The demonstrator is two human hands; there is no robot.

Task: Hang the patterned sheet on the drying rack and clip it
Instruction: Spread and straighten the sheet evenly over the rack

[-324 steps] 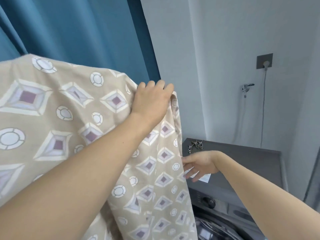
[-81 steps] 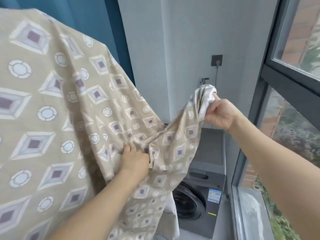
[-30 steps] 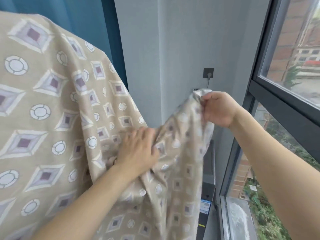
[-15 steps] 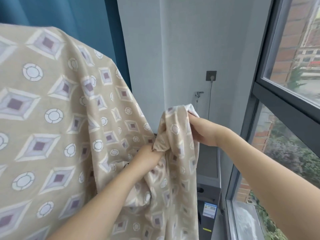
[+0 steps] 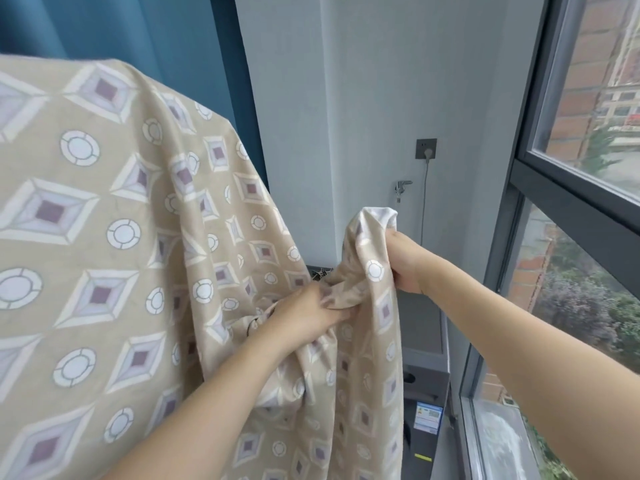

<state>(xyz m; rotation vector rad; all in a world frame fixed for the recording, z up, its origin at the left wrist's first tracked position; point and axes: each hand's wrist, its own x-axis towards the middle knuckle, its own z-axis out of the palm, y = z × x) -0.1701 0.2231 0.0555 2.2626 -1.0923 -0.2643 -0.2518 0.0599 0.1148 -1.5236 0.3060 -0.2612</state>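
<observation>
I see no bin or basket holding anything; the patterned sheet (image 5: 114,244) fills the left, draped over a support I cannot make out, beige with white-edged diamonds and ringed circles, hanging in folds toward the middle; behind it a blue curtain (image 5: 138,32); my left hand (image 5: 304,317) has its fingers curled into a bunched fold of the sheet; my right hand (image 5: 405,265) grips a raised corner just beside it, white underside showing at the top; past them a grey washing machine (image 5: 422,344) is partly hidden by cloth; above it a tap (image 5: 401,187) and wall socket (image 5: 426,148); a window (image 5: 585,140) on the right.
</observation>
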